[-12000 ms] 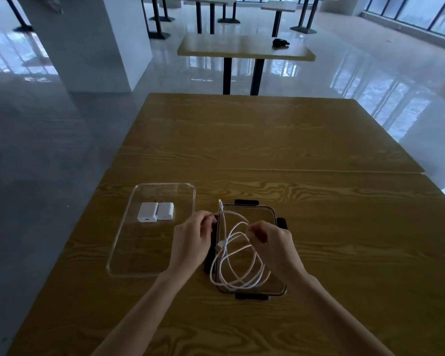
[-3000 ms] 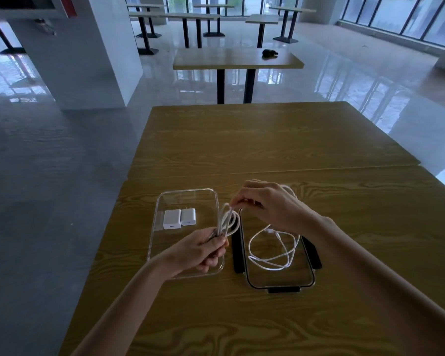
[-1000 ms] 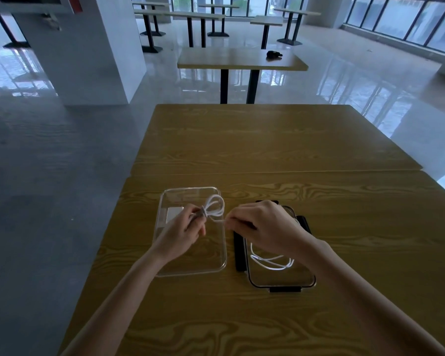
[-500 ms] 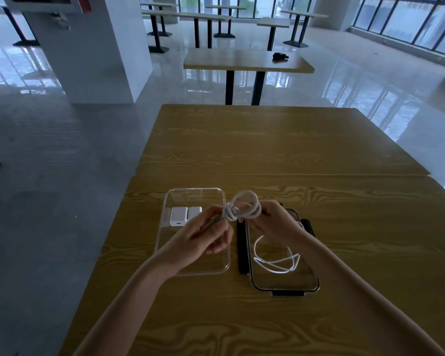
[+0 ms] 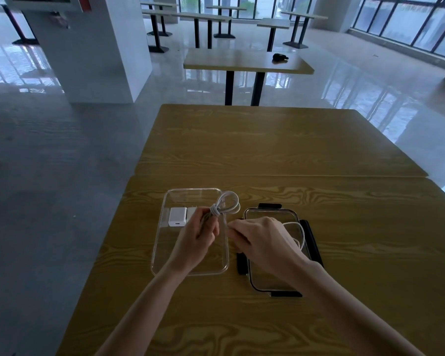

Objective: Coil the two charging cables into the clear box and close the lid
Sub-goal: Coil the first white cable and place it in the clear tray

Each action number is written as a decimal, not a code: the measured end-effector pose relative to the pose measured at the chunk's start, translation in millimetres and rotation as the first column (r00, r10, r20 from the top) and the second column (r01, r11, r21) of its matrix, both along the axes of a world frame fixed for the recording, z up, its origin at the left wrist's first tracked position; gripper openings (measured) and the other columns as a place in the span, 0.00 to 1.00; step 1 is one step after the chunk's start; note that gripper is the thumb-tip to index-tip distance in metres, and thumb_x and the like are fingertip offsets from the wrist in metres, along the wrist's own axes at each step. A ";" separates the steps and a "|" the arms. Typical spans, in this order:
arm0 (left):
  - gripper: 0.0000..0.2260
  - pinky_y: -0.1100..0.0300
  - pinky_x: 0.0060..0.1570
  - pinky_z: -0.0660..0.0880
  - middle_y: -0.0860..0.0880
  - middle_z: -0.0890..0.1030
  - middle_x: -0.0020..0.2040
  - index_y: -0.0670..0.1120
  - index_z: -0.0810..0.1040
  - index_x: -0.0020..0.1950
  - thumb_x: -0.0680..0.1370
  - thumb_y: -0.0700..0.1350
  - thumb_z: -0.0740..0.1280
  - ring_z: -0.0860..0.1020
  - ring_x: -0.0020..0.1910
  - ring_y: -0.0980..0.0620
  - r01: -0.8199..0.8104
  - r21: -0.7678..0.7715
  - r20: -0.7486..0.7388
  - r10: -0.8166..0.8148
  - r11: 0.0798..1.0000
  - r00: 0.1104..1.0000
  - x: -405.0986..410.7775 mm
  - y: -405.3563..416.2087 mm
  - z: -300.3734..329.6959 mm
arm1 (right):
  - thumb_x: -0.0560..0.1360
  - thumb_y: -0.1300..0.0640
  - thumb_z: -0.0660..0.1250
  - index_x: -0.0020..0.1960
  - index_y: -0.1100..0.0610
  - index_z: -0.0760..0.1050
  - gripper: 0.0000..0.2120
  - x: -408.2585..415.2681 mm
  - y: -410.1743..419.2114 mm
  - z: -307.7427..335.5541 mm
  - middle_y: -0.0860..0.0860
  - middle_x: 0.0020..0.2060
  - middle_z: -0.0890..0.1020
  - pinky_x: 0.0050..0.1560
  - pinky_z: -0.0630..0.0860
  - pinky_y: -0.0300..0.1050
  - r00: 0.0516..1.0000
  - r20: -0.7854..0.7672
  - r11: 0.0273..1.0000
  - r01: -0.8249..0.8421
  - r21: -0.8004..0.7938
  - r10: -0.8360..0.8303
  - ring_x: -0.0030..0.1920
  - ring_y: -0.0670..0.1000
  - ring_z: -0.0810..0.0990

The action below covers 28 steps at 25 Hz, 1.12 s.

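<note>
A clear box [image 5: 190,271] lies on the wooden table [image 5: 280,140], with two white charger plugs [image 5: 177,216] at its far end. To its right lies the lid [image 5: 272,286], clear with black clips. My left hand [image 5: 194,241] holds a bundled white cable [image 5: 226,202] above the box, its loops sticking out past my fingers. My right hand [image 5: 263,242] pinches the loose end of that cable just right of the bundle. A second white cable [image 5: 299,236] lies on the lid, mostly hidden behind my right hand.
The table's left edge runs close beside the box. Beyond the far edge stands another table [image 5: 247,61] with a small dark object [image 5: 280,57] on it. A white pillar [image 5: 100,47] rises at the left over a glossy floor.
The bundle's end is now wrapped tight around its middle. My right hand has dropped lower and pulled the loose end toward me. The left hand keeps its hold.
</note>
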<state>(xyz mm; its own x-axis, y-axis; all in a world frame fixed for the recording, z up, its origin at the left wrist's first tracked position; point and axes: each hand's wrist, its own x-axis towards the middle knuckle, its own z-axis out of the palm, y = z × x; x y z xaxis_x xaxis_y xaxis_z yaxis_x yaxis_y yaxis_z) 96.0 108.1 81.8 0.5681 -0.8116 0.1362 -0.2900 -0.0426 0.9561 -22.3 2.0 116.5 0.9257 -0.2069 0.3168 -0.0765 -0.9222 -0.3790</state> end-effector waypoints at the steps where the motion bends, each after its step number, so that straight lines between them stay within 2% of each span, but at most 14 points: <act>1: 0.08 0.70 0.23 0.63 0.52 0.70 0.29 0.48 0.68 0.40 0.78 0.43 0.55 0.65 0.22 0.59 -0.002 0.011 0.034 0.001 1.000 0.999 0.6 -0.3 -0.9 | 0.76 0.48 0.50 0.38 0.59 0.76 0.21 1.0 1.5 2.8 0.50 0.26 0.79 0.24 0.75 0.44 1.000 0.009 0.999 -0.004 -0.034 0.004 0.23 0.48 0.75; 4: 0.08 0.70 0.23 0.63 0.51 0.70 0.29 0.50 0.69 0.40 0.78 0.43 0.55 0.65 0.21 0.59 -0.001 0.037 0.086 -0.002 0.999 0.996 1.9 -0.9 0.3 | 0.76 0.49 0.49 0.40 0.59 0.76 0.21 2.1 1.8 7.9 0.50 0.26 0.78 0.21 0.71 0.43 0.999 0.035 0.996 -0.026 -0.085 0.029 0.22 0.48 0.73; 8: 0.07 0.71 0.24 0.63 0.48 0.72 0.31 0.47 0.71 0.53 0.78 0.42 0.54 0.66 0.22 0.60 0.017 0.069 0.085 -0.023 0.997 0.996 2.1 -7.1 1.2 | 0.75 0.51 0.54 0.33 0.58 0.73 0.18 1.3 3.1 9.9 0.45 0.22 0.69 0.20 0.60 0.33 0.995 0.096 0.996 0.028 -0.089 -0.020 0.20 0.45 0.64; 10: 0.09 0.70 0.24 0.63 0.49 0.73 0.31 0.46 0.71 0.55 0.78 0.44 0.55 0.66 0.23 0.60 -0.008 0.075 0.094 0.001 0.997 0.996 0.2 -8.8 3.0 | 0.74 0.50 0.57 0.32 0.58 0.71 0.16 1.7 1.5 8.8 0.43 0.24 0.68 0.22 0.56 0.31 0.986 0.153 0.997 0.072 -0.026 -0.067 0.22 0.44 0.63; 12: 0.08 0.69 0.22 0.63 0.51 0.74 0.30 0.47 0.72 0.53 0.78 0.44 0.56 0.66 0.22 0.59 -0.038 0.055 0.065 0.034 0.998 0.997 -3.8 -9.2 7.8 | 0.74 0.49 0.58 0.36 0.58 0.74 0.15 2.5 -0.4 4.9 0.43 0.32 0.72 0.24 0.62 0.30 0.978 0.186 0.994 0.080 0.075 -0.093 0.26 0.43 0.68; 15: 0.06 0.69 0.22 0.67 0.53 0.74 0.28 0.48 0.73 0.50 0.77 0.43 0.57 0.69 0.22 0.58 -0.045 0.029 -0.097 0.048 0.999 0.994 -12.5 -9.2 16.6 | 0.74 0.52 0.60 0.40 0.59 0.76 0.12 4.3 2.5 0.9 0.44 0.46 0.74 0.33 0.71 0.26 0.969 0.232 0.959 0.016 0.281 -0.084 0.34 0.38 0.75; 17: 0.07 0.70 0.23 0.68 0.53 0.75 0.29 0.46 0.73 0.52 0.77 0.43 0.57 0.71 0.22 0.60 -0.027 0.024 -0.175 0.031 0.999 0.984 -16.9 -9.1 20.1 | 0.74 0.56 0.62 0.40 0.59 0.77 0.08 6.4 8.2 0.8 0.48 0.43 0.79 0.36 0.75 0.29 0.957 0.237 0.858 0.024 0.512 -0.168 0.37 0.39 0.79; 19: 0.09 0.71 0.23 0.69 0.52 0.76 0.32 0.43 0.72 0.54 0.77 0.43 0.57 0.72 0.23 0.60 -0.010 0.018 -0.181 0.013 1.000 0.983 -20.2 -8.4 22.4 | 0.74 0.57 0.64 0.39 0.59 0.76 0.07 9.7 10.4 -0.5 0.54 0.38 0.83 0.39 0.81 0.45 0.937 0.181 0.692 0.081 0.717 -0.298 0.37 0.48 0.82; 20: 0.09 0.71 0.24 0.69 0.50 0.77 0.34 0.43 0.72 0.54 0.77 0.44 0.57 0.73 0.24 0.60 -0.013 0.016 -0.191 0.016 1.000 0.981 -21.6 -8.0 23.1 | 0.73 0.56 0.65 0.39 0.60 0.76 0.08 10.7 10.0 -2.4 0.56 0.37 0.83 0.41 0.81 0.52 0.927 0.159 0.629 0.098 0.772 -0.339 0.38 0.53 0.83; 21: 0.09 0.70 0.25 0.70 0.50 0.77 0.36 0.43 0.71 0.54 0.77 0.44 0.57 0.75 0.26 0.60 -0.019 0.019 -0.216 0.022 1.000 0.976 -22.6 -7.4 24.0 | 0.73 0.56 0.66 0.40 0.60 0.76 0.08 10.7 8.9 -4.1 0.57 0.36 0.84 0.42 0.81 0.54 0.921 0.152 0.569 0.087 0.818 -0.359 0.38 0.55 0.83; 24: 0.10 0.68 0.32 0.72 0.53 0.77 0.35 0.44 0.71 0.57 0.78 0.45 0.56 0.76 0.30 0.63 -0.021 0.034 -0.326 0.030 0.999 0.945 -25.2 -5.8 26.9 | 0.70 0.58 0.68 0.42 0.62 0.77 0.07 8.7 8.6 -2.4 0.53 0.35 0.83 0.41 0.81 0.44 0.916 0.163 0.372 -0.016 0.928 -0.367 0.37 0.49 0.83; 26: 0.11 0.64 0.38 0.73 0.55 0.76 0.33 0.45 0.71 0.58 0.77 0.45 0.58 0.76 0.32 0.62 -0.020 0.015 -0.405 0.024 1.000 0.914 -26.5 -5.9 29.2 | 0.66 0.53 0.69 0.42 0.66 0.78 0.15 5.6 8.9 -1.5 0.53 0.35 0.83 0.44 0.81 0.44 0.923 0.158 0.291 -0.053 0.955 -0.351 0.38 0.50 0.82; 28: 0.12 0.59 0.45 0.76 0.51 0.80 0.42 0.45 0.72 0.58 0.76 0.44 0.60 0.79 0.41 0.57 -0.040 -0.034 -0.509 0.018 0.999 0.861 -24.6 -7.2 30.9 | 0.64 0.51 0.69 0.40 0.67 0.78 0.18 5.4 9.4 -0.5 0.57 0.38 0.82 0.49 0.79 0.48 0.938 0.153 0.260 -0.071 0.963 -0.310 0.41 0.53 0.81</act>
<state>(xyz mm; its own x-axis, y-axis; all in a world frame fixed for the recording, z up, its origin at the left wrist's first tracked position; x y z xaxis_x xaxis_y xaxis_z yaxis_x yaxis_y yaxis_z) 71.4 101.0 112.7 0.5909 -0.7937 -0.1444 0.2375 0.0001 0.9714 -16.8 11.5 116.0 0.7761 -0.6305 0.0125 0.1217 0.1302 -0.9840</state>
